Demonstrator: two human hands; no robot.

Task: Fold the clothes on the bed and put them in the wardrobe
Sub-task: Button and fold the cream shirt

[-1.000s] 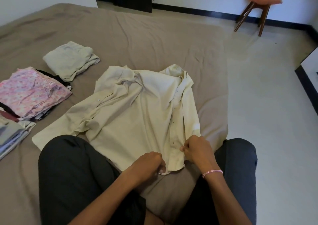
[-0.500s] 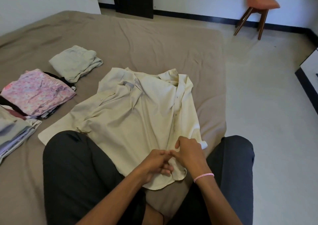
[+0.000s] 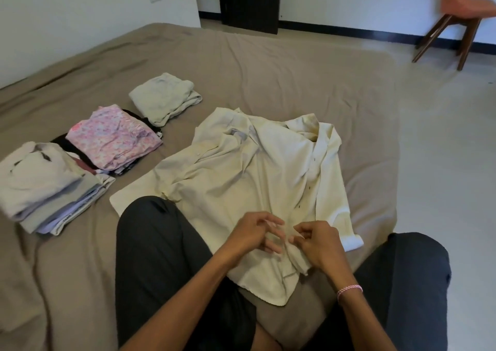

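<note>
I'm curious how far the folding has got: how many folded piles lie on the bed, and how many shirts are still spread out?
Folded piles: 3 (pale pile, pink pile, grey pile)
Spread-out shirt: 1
Total: 4

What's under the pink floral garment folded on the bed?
The pink floral garment tops a stack: black fabric sticks out beneath it on the left, patterned layers at its near edge. How many pieces lie underneath is hidden.
</note>
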